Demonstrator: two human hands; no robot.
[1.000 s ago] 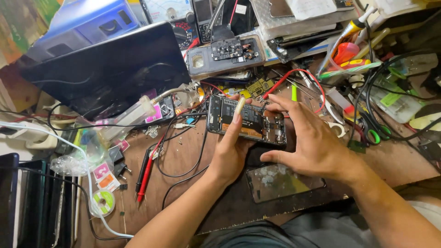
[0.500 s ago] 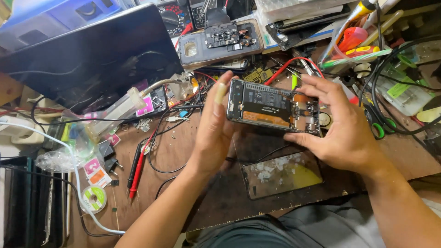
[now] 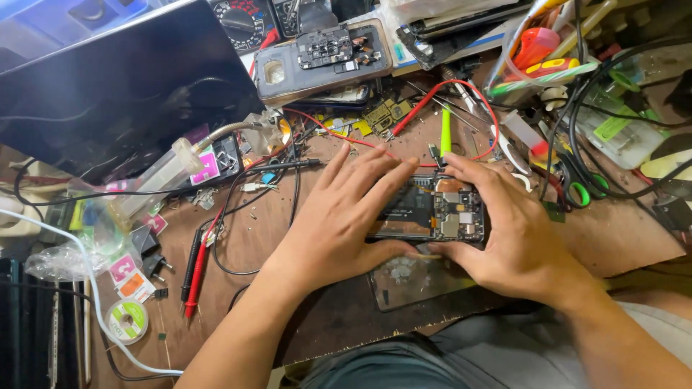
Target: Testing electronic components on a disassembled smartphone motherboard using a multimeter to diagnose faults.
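Note:
An opened smartphone (image 3: 432, 211), back cover off with its circuit boards and shields showing, lies low over the brown workbench (image 3: 620, 238) in the middle of the head view. My left hand (image 3: 339, 216) covers its left end, fingers spread over the top and thumb under the near edge. My right hand (image 3: 508, 234) grips its right end, fingers curled over the far edge and thumb at the near side. A clear glass panel (image 3: 411, 281) lies on the bench just below the phone.
A dark tablet or screen (image 3: 115, 94) leans at the back left. Another opened phone (image 3: 324, 57) lies at the back. Red and black probe leads (image 3: 194, 266), a solder reel (image 3: 127, 320), green-handled scissors (image 3: 577, 189), cables and a tool cup (image 3: 540, 50) crowd the bench.
Both hands have brought the opened phone down from a raised, tilted hold to low and flat over the bench. The left hand now lies spread over its left end.

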